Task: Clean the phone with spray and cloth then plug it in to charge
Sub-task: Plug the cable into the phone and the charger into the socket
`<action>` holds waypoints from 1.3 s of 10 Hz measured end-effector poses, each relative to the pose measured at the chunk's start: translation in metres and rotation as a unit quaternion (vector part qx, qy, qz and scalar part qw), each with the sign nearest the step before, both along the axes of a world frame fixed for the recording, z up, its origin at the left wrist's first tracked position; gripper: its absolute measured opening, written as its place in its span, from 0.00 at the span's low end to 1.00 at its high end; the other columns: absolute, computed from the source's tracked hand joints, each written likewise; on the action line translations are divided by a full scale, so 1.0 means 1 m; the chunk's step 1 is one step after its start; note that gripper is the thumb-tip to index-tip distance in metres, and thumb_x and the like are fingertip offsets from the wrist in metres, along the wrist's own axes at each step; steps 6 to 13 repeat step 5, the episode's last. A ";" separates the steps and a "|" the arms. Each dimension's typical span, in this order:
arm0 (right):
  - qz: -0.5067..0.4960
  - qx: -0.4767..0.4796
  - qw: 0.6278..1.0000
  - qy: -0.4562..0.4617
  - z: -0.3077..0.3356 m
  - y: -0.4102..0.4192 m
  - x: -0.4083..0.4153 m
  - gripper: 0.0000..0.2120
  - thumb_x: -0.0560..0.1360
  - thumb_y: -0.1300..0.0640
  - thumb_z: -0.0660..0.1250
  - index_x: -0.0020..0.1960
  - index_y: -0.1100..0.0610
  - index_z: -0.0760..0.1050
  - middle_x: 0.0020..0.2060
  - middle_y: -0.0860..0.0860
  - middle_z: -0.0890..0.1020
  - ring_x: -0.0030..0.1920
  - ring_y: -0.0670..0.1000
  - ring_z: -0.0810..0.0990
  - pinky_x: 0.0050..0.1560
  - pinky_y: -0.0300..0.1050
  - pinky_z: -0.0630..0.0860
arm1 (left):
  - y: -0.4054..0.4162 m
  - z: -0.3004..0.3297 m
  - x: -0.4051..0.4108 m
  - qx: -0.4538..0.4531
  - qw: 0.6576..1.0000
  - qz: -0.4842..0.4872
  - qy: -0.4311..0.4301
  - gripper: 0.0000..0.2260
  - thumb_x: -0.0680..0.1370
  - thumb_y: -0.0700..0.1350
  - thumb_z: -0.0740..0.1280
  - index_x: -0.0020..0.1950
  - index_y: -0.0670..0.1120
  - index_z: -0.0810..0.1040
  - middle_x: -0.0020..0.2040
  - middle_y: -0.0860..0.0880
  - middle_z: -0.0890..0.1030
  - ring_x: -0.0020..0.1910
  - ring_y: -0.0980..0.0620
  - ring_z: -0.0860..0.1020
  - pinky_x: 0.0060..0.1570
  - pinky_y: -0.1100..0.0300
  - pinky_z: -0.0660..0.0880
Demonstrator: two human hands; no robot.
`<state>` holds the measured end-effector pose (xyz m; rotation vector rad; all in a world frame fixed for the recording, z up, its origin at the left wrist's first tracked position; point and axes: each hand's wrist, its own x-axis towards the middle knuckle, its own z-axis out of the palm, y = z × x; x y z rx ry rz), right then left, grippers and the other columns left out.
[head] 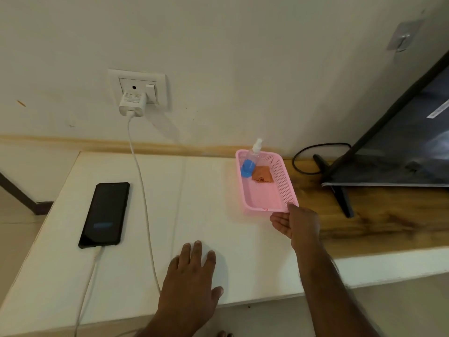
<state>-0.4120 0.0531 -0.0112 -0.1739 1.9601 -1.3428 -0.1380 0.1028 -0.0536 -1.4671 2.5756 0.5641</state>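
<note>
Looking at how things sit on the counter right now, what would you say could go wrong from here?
The right hand grips the pink basket by one near corner; pulled or lifted unevenly, the leaning spray bottle may topple out.

The phone appears already connected to the cable from the wall charger; spraying it while powered risks moisture at the port.

The left hand rests beside the slack cable; snagging it could drag the phone.
</note>
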 end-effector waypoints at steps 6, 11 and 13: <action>0.005 -0.042 0.999 -0.011 -0.006 -0.030 -0.009 0.13 0.80 0.51 0.67 0.58 0.59 0.76 0.45 0.57 0.86 0.38 0.56 0.87 0.40 0.53 0.85 | -0.005 0.002 -0.007 0.029 0.999 0.008 -0.031 0.35 0.78 0.67 0.54 0.81 0.54 0.49 0.83 0.45 0.42 0.81 0.41 0.43 0.77 0.45 0.48; 0.005 -0.042 0.999 -0.011 -0.006 -0.030 -0.009 0.13 0.80 0.51 0.67 0.58 0.59 0.76 0.45 0.57 0.86 0.38 0.56 0.87 0.40 0.53 0.85 | -0.005 0.002 -0.007 0.029 0.999 0.008 -0.031 0.35 0.78 0.67 0.54 0.81 0.54 0.49 0.83 0.45 0.42 0.81 0.41 0.43 0.77 0.45 0.48; 0.005 -0.042 0.999 -0.011 -0.006 -0.030 -0.009 0.13 0.80 0.51 0.67 0.58 0.59 0.76 0.45 0.57 0.86 0.38 0.56 0.87 0.40 0.53 0.85 | -0.005 0.002 -0.007 0.029 0.999 0.008 -0.031 0.35 0.78 0.67 0.54 0.81 0.54 0.49 0.83 0.45 0.42 0.81 0.41 0.43 0.77 0.45 0.48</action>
